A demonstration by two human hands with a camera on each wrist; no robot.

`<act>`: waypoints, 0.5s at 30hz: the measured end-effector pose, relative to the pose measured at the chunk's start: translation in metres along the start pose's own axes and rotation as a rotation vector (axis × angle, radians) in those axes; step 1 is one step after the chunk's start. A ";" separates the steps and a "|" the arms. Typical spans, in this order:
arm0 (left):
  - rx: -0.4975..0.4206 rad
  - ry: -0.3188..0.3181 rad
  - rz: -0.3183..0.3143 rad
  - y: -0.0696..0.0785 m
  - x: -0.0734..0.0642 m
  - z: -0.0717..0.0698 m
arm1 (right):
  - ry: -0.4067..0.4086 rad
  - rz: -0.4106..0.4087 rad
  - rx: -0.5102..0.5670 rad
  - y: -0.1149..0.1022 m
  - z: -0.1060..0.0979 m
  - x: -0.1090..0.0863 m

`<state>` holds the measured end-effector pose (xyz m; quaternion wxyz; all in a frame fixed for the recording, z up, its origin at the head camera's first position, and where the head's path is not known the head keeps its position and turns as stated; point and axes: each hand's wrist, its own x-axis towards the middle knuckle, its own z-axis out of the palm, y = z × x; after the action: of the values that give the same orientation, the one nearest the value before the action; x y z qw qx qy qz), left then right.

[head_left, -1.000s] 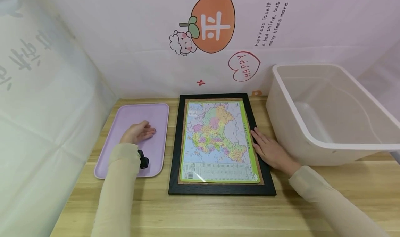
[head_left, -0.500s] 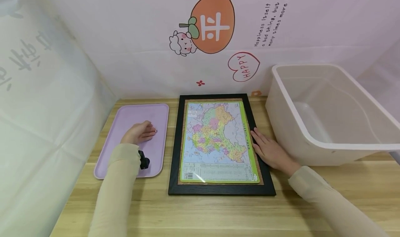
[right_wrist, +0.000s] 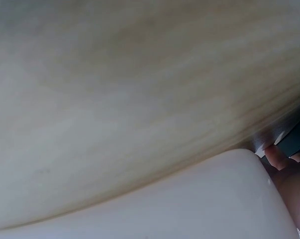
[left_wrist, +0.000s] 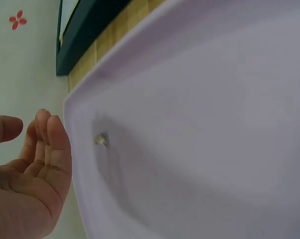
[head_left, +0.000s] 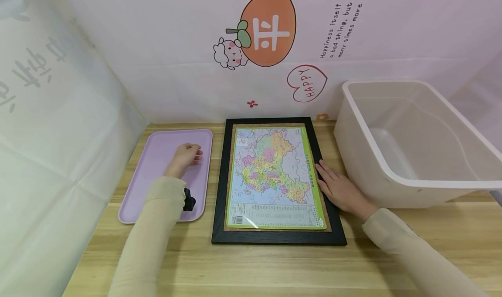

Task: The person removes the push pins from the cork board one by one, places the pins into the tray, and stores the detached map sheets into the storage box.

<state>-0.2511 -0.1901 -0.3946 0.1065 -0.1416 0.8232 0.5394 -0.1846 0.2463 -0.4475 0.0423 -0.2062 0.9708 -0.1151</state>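
Observation:
My left hand [head_left: 186,158] hovers over the lilac tray [head_left: 157,157]. In the left wrist view its fingers and thumb are loosely bent and apart, with nothing between them. A tiny shiny pale object [left_wrist: 101,140] lies on the tray near its rim, beside the hand's shadow; its kind is too small to make out. My right hand [head_left: 339,188] lies with straight fingers on the right edge of a black frame [head_left: 278,237]. Inside that frame a map sheet [head_left: 270,170] with a green border lies on cork board.
A large pale plastic bin [head_left: 368,157] stands to the right, close behind my right hand. All of it sits on a wooden table [head_left: 251,271]. White printed cloth [head_left: 176,83] walls off the back and left side.
My left hand has moved back and to the right over the tray. A small bright spot seen earlier at its fingertips no longer shows in the head view. The right hand stays put.

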 end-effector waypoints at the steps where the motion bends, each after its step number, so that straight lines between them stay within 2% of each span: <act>1: 0.041 0.009 0.024 0.000 0.001 0.003 | -0.002 0.001 0.001 0.000 0.000 0.000; 10: 0.406 0.107 0.281 0.006 0.002 0.017 | -0.019 0.009 0.002 0.001 -0.001 0.000; 12: 0.547 0.111 0.351 0.007 0.001 0.019 | -0.018 0.011 0.001 0.001 -0.001 0.000; 15: 0.822 0.089 0.482 0.007 0.000 0.023 | -0.020 0.014 0.000 0.000 -0.002 0.000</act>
<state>-0.2535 -0.1662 -0.3978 -0.0098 0.0842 0.9815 0.1718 -0.1846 0.2466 -0.4453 0.0529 -0.2004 0.9718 -0.1128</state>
